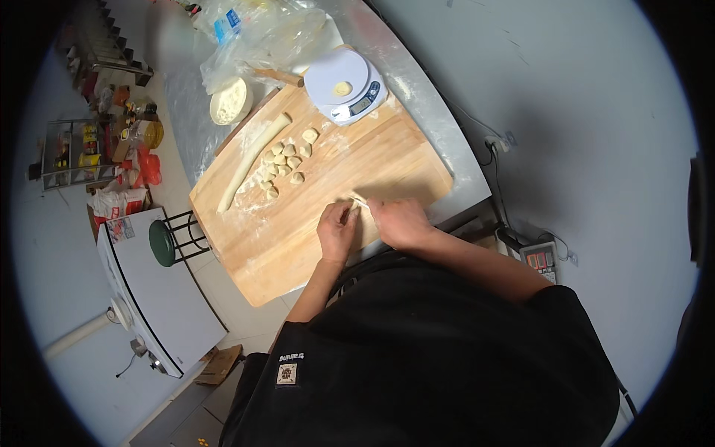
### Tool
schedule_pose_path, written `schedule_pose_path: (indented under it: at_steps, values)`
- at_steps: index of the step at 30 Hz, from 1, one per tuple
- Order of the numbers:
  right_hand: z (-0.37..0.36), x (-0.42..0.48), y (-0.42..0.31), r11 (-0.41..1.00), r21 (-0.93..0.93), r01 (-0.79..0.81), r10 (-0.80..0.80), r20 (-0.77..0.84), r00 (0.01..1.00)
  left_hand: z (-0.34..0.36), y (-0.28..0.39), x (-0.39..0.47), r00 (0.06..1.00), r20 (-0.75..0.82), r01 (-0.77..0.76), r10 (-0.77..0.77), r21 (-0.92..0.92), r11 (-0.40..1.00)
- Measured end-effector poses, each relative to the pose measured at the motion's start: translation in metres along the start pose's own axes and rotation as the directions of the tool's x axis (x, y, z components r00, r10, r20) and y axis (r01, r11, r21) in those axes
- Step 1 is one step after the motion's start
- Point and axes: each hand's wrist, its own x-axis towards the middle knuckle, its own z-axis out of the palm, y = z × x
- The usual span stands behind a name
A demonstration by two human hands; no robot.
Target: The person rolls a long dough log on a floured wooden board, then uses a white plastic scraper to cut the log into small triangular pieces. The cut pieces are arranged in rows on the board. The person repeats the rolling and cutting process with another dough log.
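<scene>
Near the front edge of a floured wooden board (391, 162), my two hands work close together. My right hand (399, 222) grips a thin, light-coloured tool (361, 202), perhaps a small blade; most of it is covered by my fingers. My left hand (335, 228) is curled at the tool's tip, its fingertips pinched on a small pale piece, seemingly dough, that is mostly hidden. Further back lie several cut dough pieces (279, 160), with a long dough rope (252, 159) to their left. One dough piece (342, 89) rests on a white digital kitchen scale (335, 70) at the board's far corner.
A bowl of flour (230, 102) and clear plastic bags (262, 47) stand beyond the board, near a wooden rolling pin (279, 76). The metal table (475, 187) borders a wall with plugged-in cables (497, 144). A green stool (162, 242) and white chest freezer (167, 290) are at left.
</scene>
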Motion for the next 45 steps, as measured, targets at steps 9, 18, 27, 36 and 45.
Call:
schedule_pose_path:
  at_steps: [9,18,27,36,45]
  values:
    - [0.013,0.008,-0.015,0.998,-0.054,0.033,-0.030,0.058,0.998,0.000,-0.009,0.004,0.998,0.020,-0.052,0.052,0.029,0.998]
    - [-0.007,0.007,0.016,0.962,0.197,-0.192,0.207,-0.061,0.976,-0.018,0.011,0.011,0.992,0.112,0.045,-0.054,0.087,0.995]
    - [0.011,0.014,0.106,0.726,0.639,-0.253,0.458,-0.176,0.871,0.011,0.013,0.047,0.940,0.203,-0.314,0.273,0.204,0.928]
    - [0.017,0.018,0.116,0.721,0.645,-0.254,0.451,-0.157,0.878,0.010,0.028,0.114,0.995,0.052,-0.091,0.090,0.008,0.996]
    - [0.017,0.019,0.114,0.762,0.565,-0.317,0.481,-0.164,0.861,0.020,0.017,0.280,0.997,-0.014,0.077,-0.081,-0.181,0.980]
